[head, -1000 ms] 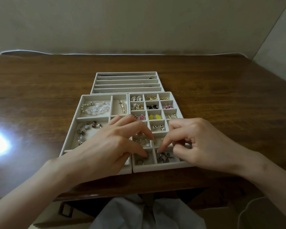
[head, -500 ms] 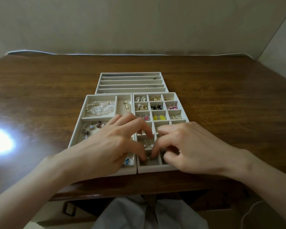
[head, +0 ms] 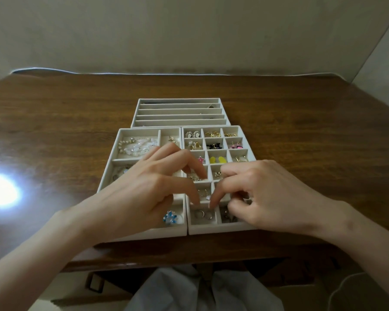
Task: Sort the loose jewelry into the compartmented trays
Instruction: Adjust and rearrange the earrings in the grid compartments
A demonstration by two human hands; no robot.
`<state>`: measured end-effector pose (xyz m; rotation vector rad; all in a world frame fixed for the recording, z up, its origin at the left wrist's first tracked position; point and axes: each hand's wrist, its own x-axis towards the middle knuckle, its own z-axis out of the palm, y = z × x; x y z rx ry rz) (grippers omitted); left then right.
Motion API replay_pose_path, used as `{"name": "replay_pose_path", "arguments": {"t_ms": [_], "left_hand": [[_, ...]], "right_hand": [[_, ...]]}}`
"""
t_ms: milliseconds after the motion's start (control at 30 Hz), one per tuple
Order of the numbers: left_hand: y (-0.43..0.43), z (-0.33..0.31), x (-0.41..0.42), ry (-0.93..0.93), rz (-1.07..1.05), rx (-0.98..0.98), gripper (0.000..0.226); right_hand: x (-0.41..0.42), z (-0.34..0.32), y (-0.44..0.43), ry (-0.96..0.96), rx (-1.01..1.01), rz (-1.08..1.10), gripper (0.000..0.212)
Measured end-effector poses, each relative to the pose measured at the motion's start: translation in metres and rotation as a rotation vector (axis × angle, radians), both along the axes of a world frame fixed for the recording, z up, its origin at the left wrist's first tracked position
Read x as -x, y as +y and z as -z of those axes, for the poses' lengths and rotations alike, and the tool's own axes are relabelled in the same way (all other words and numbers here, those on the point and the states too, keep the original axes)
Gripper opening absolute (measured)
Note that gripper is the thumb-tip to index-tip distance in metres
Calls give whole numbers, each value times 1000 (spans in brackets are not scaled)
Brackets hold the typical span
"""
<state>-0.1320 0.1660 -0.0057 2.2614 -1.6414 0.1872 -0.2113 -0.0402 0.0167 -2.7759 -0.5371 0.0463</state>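
Lower centre of frame: left hand (head: 139,191) and right hand (head: 267,196) over grid tray (head: 222,230) on counter (head: 54,122). Fingers curled, tips pointing into front-left cell with rings (head: 202,214). Cannot tell if pinching anything.

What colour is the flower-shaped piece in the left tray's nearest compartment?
The flower piece is blue and white, seen in the head view.

No writing, label, brand, number or sign can be read anywhere in the frame. The trays (head: 220,229) at center show plain pale walls, and the table (head: 54,113) shows only bare wood grain.
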Motion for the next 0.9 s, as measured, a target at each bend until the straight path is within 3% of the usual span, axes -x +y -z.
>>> {"name": "replay_pose_path", "arguments": {"t_ms": [400, 900], "left_hand": [[-7, 7, 6, -26, 13, -116, 50], [0, 4, 0, -3, 3, 11, 47]], "right_hand": [[0, 5, 5, 34, 107, -32, 35], [0, -1, 3, -10, 51, -9, 36]]}}
